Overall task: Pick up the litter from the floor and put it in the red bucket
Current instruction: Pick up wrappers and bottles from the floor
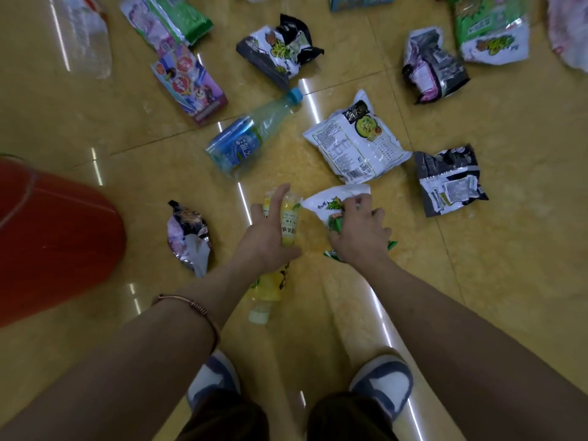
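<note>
Yellow-labelled clear plastic bottle (288,224), lying flat under the left hand (270,230). Crumpled white-and-green snack wrapper (331,203), under the right hand (359,233). Red plastic bucket (54,237), far left of both.

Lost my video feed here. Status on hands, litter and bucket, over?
Left hand closing on yellow bottle; right hand gripping white-and-green wrapper. Red bucket at left, path clear. More litter on the floor beyond.
</note>
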`<state>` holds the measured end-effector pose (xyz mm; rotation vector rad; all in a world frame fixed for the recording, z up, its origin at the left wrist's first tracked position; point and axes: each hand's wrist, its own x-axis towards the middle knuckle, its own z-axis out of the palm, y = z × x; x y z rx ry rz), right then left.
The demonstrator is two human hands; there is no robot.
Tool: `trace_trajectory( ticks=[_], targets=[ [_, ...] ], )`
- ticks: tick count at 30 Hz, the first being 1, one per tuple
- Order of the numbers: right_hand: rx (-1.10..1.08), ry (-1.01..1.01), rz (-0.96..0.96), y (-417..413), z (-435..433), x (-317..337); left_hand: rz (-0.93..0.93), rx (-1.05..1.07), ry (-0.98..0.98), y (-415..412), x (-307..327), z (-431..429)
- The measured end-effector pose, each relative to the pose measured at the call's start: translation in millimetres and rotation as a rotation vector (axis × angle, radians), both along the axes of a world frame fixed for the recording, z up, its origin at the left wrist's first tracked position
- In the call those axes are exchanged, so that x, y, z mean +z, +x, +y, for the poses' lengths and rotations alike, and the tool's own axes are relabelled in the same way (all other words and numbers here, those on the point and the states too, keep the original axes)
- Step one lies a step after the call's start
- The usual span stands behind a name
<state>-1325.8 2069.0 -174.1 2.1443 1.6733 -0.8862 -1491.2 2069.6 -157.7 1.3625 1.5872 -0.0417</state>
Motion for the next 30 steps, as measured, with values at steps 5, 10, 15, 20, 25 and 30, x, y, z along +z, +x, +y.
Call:
trace_trajectory(
  ticks=[5,10,15,20,25,30],
  targets=[
    [-0.015,0.103,0.068,6,7,106,-0.051,-0.047,0.049,3,103,11],
    [0.046,0.163,0.071,22,21,240,-0.007,-0.148,0.078,-3,233,19],
    [0.173,0.269,0.04,34,42,385,0.038,-0.273,0.145,-12,384,30],
    [0.245,0.396,0.037,36,65,524,-0.004,-0.229,0.319,-7,514,49],
    [0.341,0.475,0.029,25,81,653,0.028,-0.139,0.536,-13,635,51],
    [0.428,0.596,-0.002,-10,82,766,0.035,0.058,0.705,-48,730,35]
  ],
)
